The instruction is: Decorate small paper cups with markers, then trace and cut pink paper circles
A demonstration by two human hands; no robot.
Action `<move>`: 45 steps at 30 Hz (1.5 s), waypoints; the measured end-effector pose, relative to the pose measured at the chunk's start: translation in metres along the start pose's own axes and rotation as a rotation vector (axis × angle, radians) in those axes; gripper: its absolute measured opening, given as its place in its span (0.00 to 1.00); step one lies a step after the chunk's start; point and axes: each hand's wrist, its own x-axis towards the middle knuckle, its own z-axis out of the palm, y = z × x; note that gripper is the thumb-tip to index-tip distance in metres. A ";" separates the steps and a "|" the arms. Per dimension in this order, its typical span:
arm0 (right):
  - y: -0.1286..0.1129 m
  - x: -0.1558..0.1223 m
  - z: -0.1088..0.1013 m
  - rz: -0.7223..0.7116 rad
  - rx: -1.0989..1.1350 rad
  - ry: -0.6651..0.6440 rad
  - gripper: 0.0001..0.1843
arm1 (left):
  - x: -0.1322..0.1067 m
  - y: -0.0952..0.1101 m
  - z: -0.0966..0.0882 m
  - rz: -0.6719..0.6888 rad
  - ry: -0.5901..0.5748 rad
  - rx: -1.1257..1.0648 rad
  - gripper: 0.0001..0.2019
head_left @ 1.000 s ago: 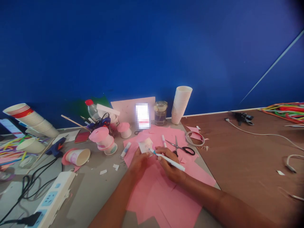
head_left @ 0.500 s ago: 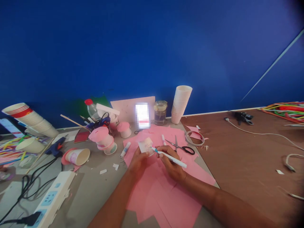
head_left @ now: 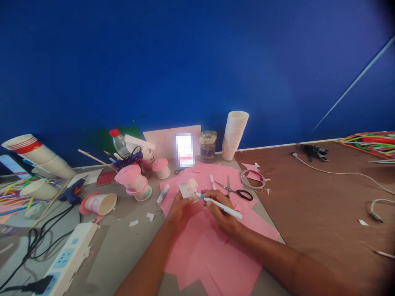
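Note:
My left hand [head_left: 180,209] is closed around a small white paper cup [head_left: 187,190] that bears faint pinkish drawn marks. In my right hand [head_left: 222,211] is a white marker [head_left: 227,210] with a blue collar near its tip. The marker's tip meets or nearly meets the side of the cup; exact contact is too small to tell. Both hands are over layered pink paper sheets [head_left: 212,255]. Beyond the right hand lie black-handled scissors [head_left: 243,194] with their blades apart, beside a short marker cap [head_left: 212,182]. A glue tube [head_left: 163,195] rests left of the cup.
A lit phone [head_left: 185,150] and a glass jar [head_left: 208,146] stand at the wall, near stacked cups [head_left: 235,135]. Pink-topped cups [head_left: 132,183], a glue gun [head_left: 72,192] and a power strip [head_left: 66,255] are on the left. A tape roll [head_left: 253,179] lies right.
The cup has turned or tilted very slightly in my left hand. Otherwise both hands and the marker keep almost the same place.

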 end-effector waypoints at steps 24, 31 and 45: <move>0.021 0.003 0.003 -0.069 -0.113 0.176 0.14 | -0.001 -0.002 -0.002 0.034 -0.008 -0.072 0.12; 0.006 0.004 -0.002 -0.249 -0.084 0.107 0.14 | -0.004 0.002 0.006 0.072 -0.070 0.018 0.14; 0.004 -0.002 0.002 -0.154 -0.007 0.026 0.08 | -0.002 -0.002 0.002 0.032 -0.078 -0.024 0.15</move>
